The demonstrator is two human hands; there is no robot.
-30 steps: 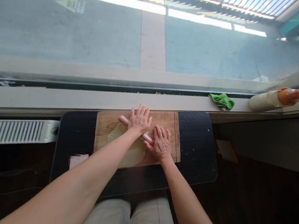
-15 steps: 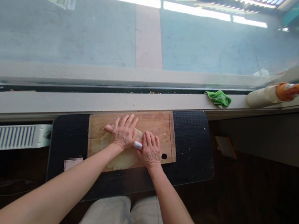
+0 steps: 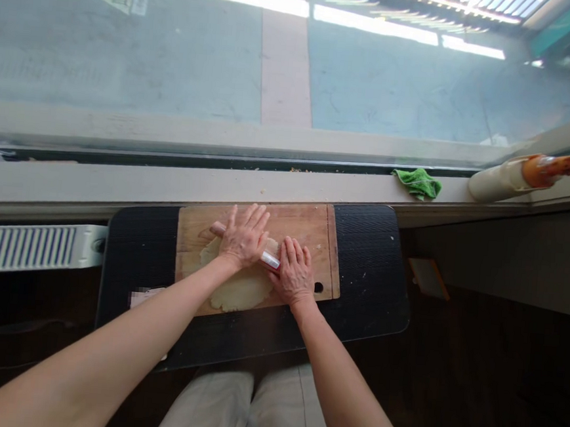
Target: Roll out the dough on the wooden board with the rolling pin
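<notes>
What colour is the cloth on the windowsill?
The cloth is bright green, clearest in the head view.

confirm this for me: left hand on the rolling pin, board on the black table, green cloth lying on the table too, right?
Not quite: the green cloth lies on the windowsill, not on the table, as the head view shows. The left hand is on the rolling pin, and the board is on the black table.
</notes>
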